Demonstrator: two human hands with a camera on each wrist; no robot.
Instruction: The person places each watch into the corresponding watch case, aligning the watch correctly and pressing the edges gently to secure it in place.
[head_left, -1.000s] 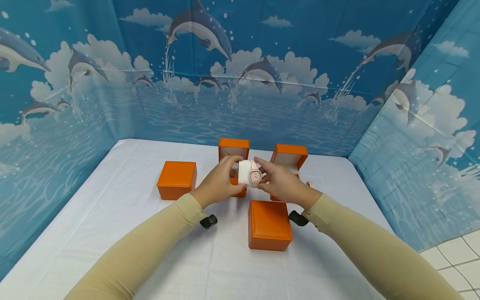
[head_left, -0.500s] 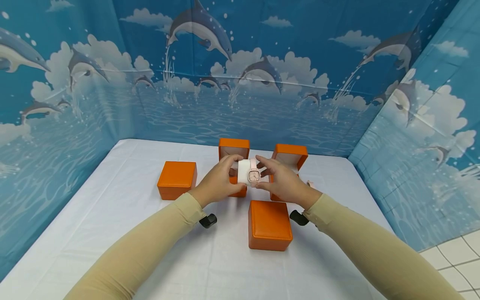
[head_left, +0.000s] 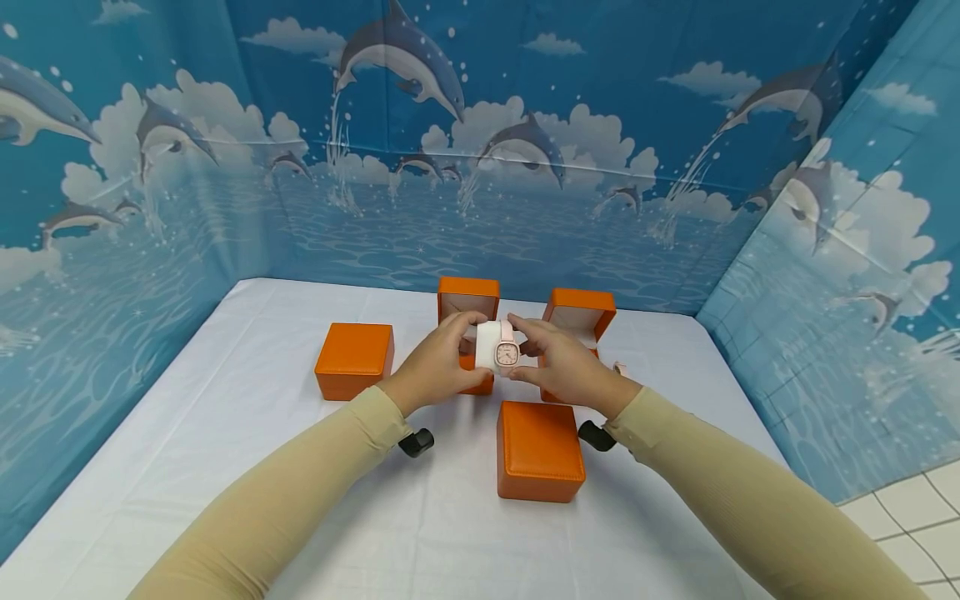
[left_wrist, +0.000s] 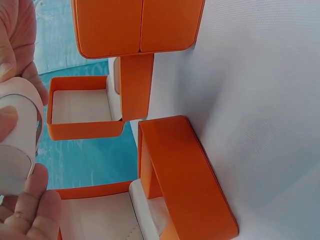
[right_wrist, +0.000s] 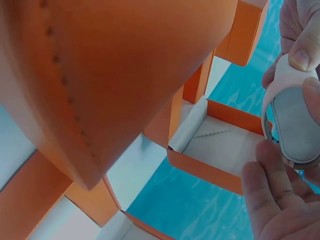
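In the head view my left hand (head_left: 435, 358) grips a white watch cushion (head_left: 486, 343) at the middle of the scene. Around the cushion's right end goes a pink-strapped wristwatch (head_left: 507, 354) with a squarish face. The right hand (head_left: 566, 362) holds that end, thumb and fingers at the strap's edge. The left wrist view shows the looped strap (left_wrist: 32, 92) around the cushion (left_wrist: 15, 165); the right wrist view shows the cushion's end (right_wrist: 297, 120) inside the strap. Behind the hands stand two open orange boxes, a middle one (head_left: 468, 287) and a right one (head_left: 585, 300), both partly hidden.
One closed orange box (head_left: 354, 354) sits to the left on the white tablecloth (head_left: 262, 400). Another closed box (head_left: 540, 450) lies nearer, between the forearms. A small pink object, perhaps a watch (head_left: 620, 367), shows beyond the right wrist. A dolphin-print curtain (head_left: 480, 225) encloses the table.
The watch has shifted slightly left along the cushion. The right fingers drew back a little from the strap, then closed in on it again. The left hand and boxes stay put.
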